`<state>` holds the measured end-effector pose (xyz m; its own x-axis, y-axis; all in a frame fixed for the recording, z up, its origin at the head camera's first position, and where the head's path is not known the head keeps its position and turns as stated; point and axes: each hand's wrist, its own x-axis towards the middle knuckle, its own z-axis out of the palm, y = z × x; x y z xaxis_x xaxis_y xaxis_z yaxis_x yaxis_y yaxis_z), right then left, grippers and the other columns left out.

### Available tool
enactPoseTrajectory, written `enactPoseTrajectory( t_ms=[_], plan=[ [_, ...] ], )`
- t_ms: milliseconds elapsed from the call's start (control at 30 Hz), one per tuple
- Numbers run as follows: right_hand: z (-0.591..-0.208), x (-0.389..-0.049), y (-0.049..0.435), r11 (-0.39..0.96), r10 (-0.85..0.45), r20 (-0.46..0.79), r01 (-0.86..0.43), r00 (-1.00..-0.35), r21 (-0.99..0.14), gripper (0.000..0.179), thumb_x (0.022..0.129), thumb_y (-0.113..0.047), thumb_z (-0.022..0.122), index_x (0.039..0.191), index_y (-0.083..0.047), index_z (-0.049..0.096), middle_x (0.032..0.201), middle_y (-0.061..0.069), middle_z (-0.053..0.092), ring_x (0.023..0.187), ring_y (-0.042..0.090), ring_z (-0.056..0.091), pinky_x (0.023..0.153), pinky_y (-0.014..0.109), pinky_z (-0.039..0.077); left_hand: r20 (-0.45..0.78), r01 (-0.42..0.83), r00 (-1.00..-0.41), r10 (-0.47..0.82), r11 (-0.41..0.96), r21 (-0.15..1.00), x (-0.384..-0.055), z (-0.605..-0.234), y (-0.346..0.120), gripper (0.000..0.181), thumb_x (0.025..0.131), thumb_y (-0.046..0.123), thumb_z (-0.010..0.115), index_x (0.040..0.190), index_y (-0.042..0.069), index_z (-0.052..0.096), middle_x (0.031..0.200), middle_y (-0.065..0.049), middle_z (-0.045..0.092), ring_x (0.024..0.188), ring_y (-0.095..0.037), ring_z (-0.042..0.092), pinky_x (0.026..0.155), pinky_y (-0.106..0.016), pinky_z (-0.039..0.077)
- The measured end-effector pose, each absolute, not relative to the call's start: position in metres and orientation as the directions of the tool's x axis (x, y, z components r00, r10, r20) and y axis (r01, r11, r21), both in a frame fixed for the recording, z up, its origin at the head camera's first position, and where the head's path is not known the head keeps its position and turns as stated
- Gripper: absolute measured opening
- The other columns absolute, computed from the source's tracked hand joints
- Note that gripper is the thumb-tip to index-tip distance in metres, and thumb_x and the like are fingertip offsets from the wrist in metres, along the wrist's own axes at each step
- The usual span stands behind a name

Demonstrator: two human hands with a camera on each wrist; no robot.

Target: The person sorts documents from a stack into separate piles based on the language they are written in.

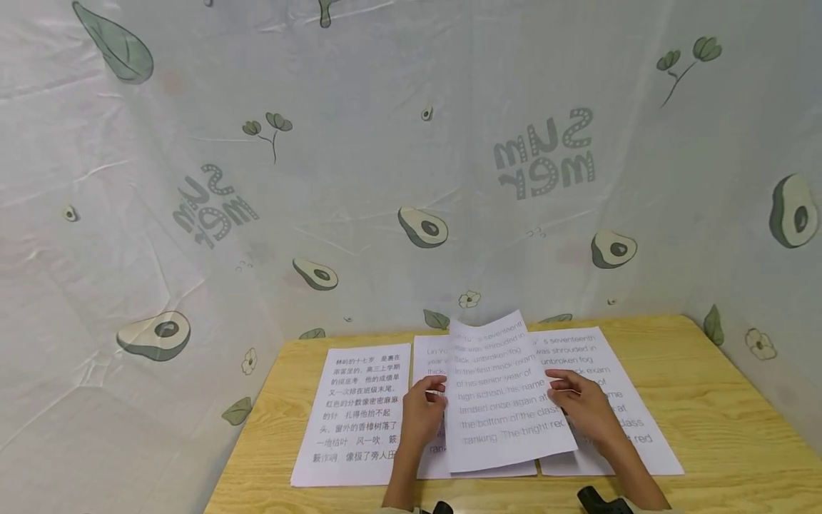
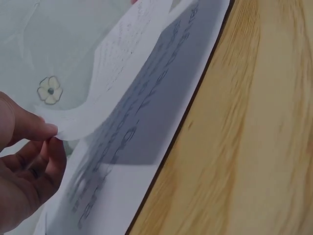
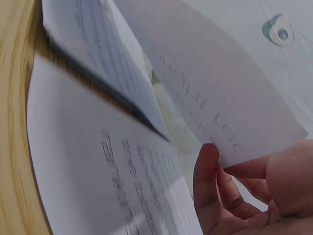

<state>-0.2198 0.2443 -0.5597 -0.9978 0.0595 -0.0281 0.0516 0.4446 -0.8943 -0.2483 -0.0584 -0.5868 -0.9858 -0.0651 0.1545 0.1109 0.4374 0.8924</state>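
Observation:
A sheet of paper (image 1: 497, 400) printed with large English text is held raised and curved above a middle paper pile (image 1: 430, 355). My left hand (image 1: 424, 412) pinches its left edge between thumb and fingers, which the left wrist view shows closely at the hand (image 2: 29, 171). On the opposite edge, my right hand (image 1: 586, 408) also grips the sheet, thumb on one side and fingers on the other, as the right wrist view of the hand (image 3: 254, 193) shows. Beneath the right forearm lies another pile with English text (image 1: 632, 407).
To the left lies a paper pile with Chinese text (image 1: 356, 421). All three piles sit side by side on a wood-grain table (image 1: 719, 400). Behind it hangs a pale curtain (image 1: 359, 143) with avocado and leaf prints, close to the table's back edge.

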Motion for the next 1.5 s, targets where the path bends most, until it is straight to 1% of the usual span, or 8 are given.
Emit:
enactPoseTrajectory(
  t_ms=[133, 433, 700, 933, 1067, 1200, 1367, 1500],
  plan=[
    [-0.561, -0.218, 0.265, 0.471, 0.083, -0.030, 0.066, -0.996, -0.880, 0.048, 0.105, -0.013, 0.066, 0.149, 0.004, 0.057, 0.131, 0.023, 0.065, 0.099, 0.007, 0.063, 0.078, 0.018, 0.054, 0.154, 0.117, -0.986, -0.061, 0.397, 0.910, -0.249, -0.590, -0.039, 0.035, 0.090, -0.007, 0.071, 0.121, 0.011, 0.078, 0.102, -0.001, 0.075, 0.085, -0.005, 0.064, 0.075, -0.019, 0.055],
    [-0.563, -0.210, 0.315, 0.532, 0.073, -0.024, 0.059, -0.997, -0.845, 0.051, 0.106, -0.016, 0.066, 0.150, 0.007, 0.054, 0.134, 0.028, 0.064, 0.094, -0.009, 0.058, 0.077, 0.017, 0.055, 0.109, 0.093, -0.993, -0.037, 0.288, 0.953, -0.246, -0.591, 0.007, 0.036, 0.091, -0.007, 0.072, 0.121, 0.011, 0.078, 0.102, 0.000, 0.074, 0.083, -0.005, 0.063, 0.072, -0.017, 0.053],
    [-0.563, -0.208, 0.351, 0.563, 0.074, -0.058, 0.090, -0.996, -0.821, 0.055, 0.108, -0.020, 0.063, 0.152, 0.010, 0.050, 0.135, 0.030, 0.063, 0.093, -0.009, 0.057, 0.076, 0.020, 0.057, 0.091, 0.085, -0.996, -0.016, 0.223, 0.971, -0.250, -0.591, 0.041, 0.038, 0.088, -0.009, 0.071, 0.119, 0.012, 0.079, 0.099, 0.005, 0.072, 0.084, -0.009, 0.065, 0.070, -0.017, 0.053],
    [-0.565, -0.204, 0.373, 0.629, 0.090, -0.016, 0.069, -0.996, -0.774, 0.051, 0.108, -0.021, 0.063, 0.148, 0.010, 0.055, 0.127, 0.028, 0.067, 0.087, -0.012, 0.054, 0.071, 0.024, 0.053, 0.068, 0.066, -0.998, -0.008, 0.181, 0.981, -0.246, -0.592, 0.067, 0.037, 0.087, -0.009, 0.071, 0.118, 0.010, 0.079, 0.097, 0.005, 0.072, 0.081, -0.008, 0.065, 0.069, -0.016, 0.053],
    [-0.565, -0.203, 0.382, 0.679, 0.104, 0.002, 0.069, -0.995, -0.731, 0.049, 0.107, -0.022, 0.064, 0.145, 0.009, 0.059, 0.123, 0.027, 0.069, 0.089, -0.005, 0.058, 0.070, 0.024, 0.051, 0.056, 0.057, -0.998, 0.007, 0.175, 0.983, -0.244, -0.592, 0.079, 0.036, 0.087, -0.009, 0.071, 0.117, 0.010, 0.079, 0.096, 0.006, 0.070, 0.079, -0.005, 0.064, 0.066, -0.016, 0.053],
    [-0.566, -0.202, 0.388, 0.719, 0.121, 0.007, 0.083, -0.993, -0.690, 0.046, 0.106, -0.019, 0.065, 0.140, 0.010, 0.061, 0.117, 0.026, 0.071, 0.092, 0.008, 0.064, 0.070, 0.023, 0.048, 0.049, 0.050, -0.999, 0.008, 0.204, 0.978, -0.242, -0.592, 0.085, 0.036, 0.088, -0.009, 0.071, 0.118, 0.010, 0.079, 0.096, 0.008, 0.069, 0.078, -0.004, 0.061, 0.066, -0.016, 0.053],
    [-0.566, -0.202, 0.387, 0.735, 0.119, -0.018, 0.100, -0.993, -0.671, 0.044, 0.103, -0.013, 0.066, 0.138, 0.013, 0.061, 0.113, 0.026, 0.073, 0.094, 0.025, 0.071, 0.071, 0.028, 0.051, 0.042, 0.042, -0.999, 0.005, 0.245, 0.969, -0.241, -0.592, 0.088, 0.036, 0.089, -0.008, 0.071, 0.119, 0.011, 0.078, 0.096, 0.008, 0.068, 0.080, -0.001, 0.058, 0.070, -0.015, 0.052],
    [-0.566, -0.202, 0.385, 0.741, 0.121, -0.016, 0.100, -0.993, -0.664, 0.043, 0.102, -0.011, 0.067, 0.136, 0.015, 0.061, 0.111, 0.025, 0.073, 0.092, 0.026, 0.071, 0.071, 0.031, 0.052, 0.032, 0.032, -0.999, 0.006, 0.243, 0.970, -0.243, -0.593, 0.090, 0.036, 0.089, -0.008, 0.071, 0.119, 0.011, 0.078, 0.096, 0.009, 0.067, 0.082, -0.004, 0.061, 0.069, -0.016, 0.052]
  ],
)
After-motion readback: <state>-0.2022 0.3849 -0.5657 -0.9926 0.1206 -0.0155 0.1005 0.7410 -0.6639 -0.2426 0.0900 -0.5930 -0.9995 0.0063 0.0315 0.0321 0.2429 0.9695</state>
